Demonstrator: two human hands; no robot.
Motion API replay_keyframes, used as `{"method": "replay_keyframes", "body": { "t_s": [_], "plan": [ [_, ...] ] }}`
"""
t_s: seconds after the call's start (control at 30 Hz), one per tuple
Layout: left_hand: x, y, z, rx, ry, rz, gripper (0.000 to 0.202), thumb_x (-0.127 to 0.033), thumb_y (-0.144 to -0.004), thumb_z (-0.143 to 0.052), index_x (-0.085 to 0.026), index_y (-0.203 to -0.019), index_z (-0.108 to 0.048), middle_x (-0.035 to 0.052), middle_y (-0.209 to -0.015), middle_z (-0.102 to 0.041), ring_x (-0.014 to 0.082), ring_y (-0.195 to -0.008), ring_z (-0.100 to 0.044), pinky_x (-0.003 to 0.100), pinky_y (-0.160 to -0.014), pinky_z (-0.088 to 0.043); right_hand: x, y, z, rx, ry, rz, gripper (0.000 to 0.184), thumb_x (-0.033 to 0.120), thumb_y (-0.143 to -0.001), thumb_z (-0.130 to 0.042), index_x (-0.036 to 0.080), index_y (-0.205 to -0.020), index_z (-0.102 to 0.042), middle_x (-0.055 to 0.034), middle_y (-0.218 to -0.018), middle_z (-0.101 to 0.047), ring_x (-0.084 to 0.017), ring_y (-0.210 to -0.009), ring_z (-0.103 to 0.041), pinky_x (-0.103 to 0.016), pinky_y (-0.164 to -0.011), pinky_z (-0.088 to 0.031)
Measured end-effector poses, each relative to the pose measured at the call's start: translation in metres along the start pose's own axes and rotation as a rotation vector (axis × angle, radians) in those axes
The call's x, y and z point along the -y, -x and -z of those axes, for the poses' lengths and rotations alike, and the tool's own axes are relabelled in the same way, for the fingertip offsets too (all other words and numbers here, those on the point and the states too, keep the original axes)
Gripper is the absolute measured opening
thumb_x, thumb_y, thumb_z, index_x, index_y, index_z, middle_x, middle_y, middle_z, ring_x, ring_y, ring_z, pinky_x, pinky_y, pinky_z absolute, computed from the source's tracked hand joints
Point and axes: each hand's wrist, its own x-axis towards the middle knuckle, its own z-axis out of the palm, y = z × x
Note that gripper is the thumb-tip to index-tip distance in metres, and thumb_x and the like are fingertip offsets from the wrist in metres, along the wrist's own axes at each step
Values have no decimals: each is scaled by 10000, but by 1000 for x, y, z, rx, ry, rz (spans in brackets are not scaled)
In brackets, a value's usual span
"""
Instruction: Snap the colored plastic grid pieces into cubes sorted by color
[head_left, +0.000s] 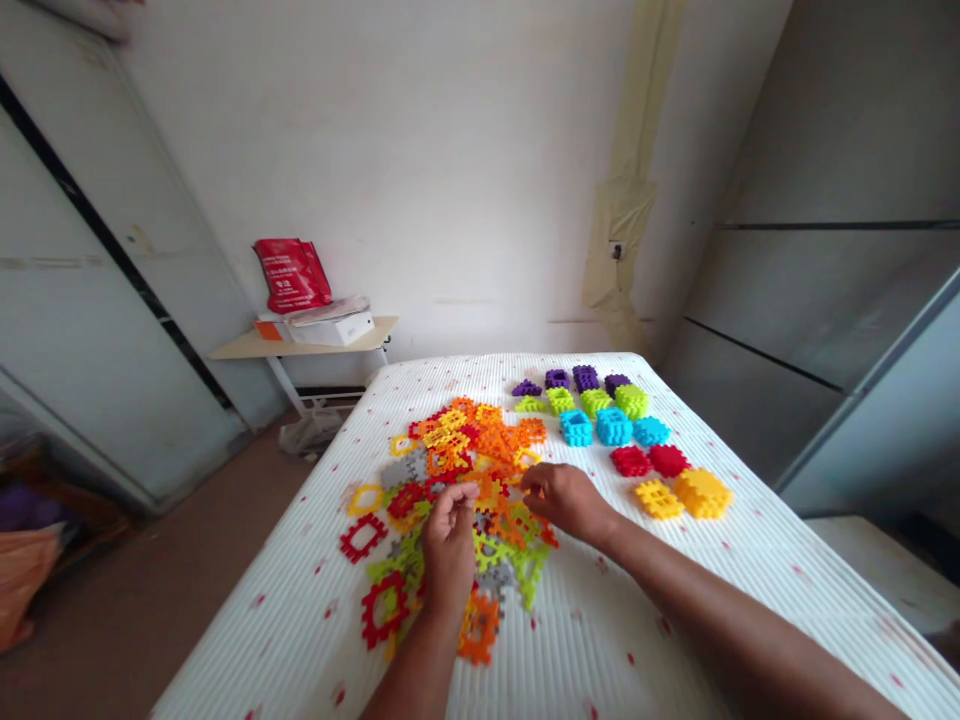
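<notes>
Both hands are over a mixed heap of flat plastic interlocking pieces with notched edges, in orange, yellow, red, lime green and grey. My left hand (pixel 450 545) is over the near middle of the heap with its fingers curled in toward the thumb; anything between them is too small to make out. To its right, my right hand (pixel 566 497) hovers at the heap's right edge, fingertips pinched together and what they hold hidden. Below and between the hands lie orange pieces (pixel 514 522) and lime green pieces (pixel 531 570). A red square frame piece (pixel 363 538) lies on the left.
Sorted stacks stand on the bed's (pixel 645 610) right side: purple (pixel 585 377), lime green (pixel 631 401), blue (pixel 614 427), red (pixel 668 460) and yellow (pixel 703 493). Behind on the left, a small table (pixel 300 348) bears a white box (pixel 341 328) and a red bag (pixel 292 275).
</notes>
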Motion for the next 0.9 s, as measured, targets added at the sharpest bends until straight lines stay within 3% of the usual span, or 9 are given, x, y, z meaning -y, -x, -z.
{"method": "replay_keyframes", "body": {
  "t_s": [0.13, 0.37, 0.63, 0.9],
  "plan": [
    [-2, 1, -1, 29, -21, -23, 181, -308, -746, -554, -163, -824, -630, 67, -854, -675, 191, -837, -629, 327, -793, -497, 15, 20, -19, 76, 63, -62, 214, 253, -778, -520, 224, -968, -612, -36, -939, -658, -160, -814, -620, -219, -639, -394],
    [1, 1, -2, 88, -96, -58, 195, -317, -749, -544, -168, -825, -643, 71, -857, -682, 201, -825, -629, 341, -792, -496, 32, 19, -22, 82, 177, -155, 245, 236, -790, -488, 195, -1018, -566, -79, -943, -641, -197, -778, -641, -241, -594, -421],
    [7, 1, -2, 130, -140, -75, 183, -292, -761, -534, -183, -848, -652, 64, -896, -682, 204, -844, -625, 341, -805, -485, 29, 16, -30, 20, 82, -225, 290, 225, -742, -530, 189, -1026, -575, -82, -947, -643, -203, -790, -646, -246, -613, -425],
    [7, 1, -1, 147, -161, -84, 181, -289, -775, -524, -181, -850, -649, 65, -890, -680, 204, -860, -622, 336, -815, -477, 22, 12, -32, 50, 5, -249, 255, 245, -724, -544, 186, -962, -613, -75, -956, -644, -193, -824, -632, -239, -642, -418]
  ]
}}
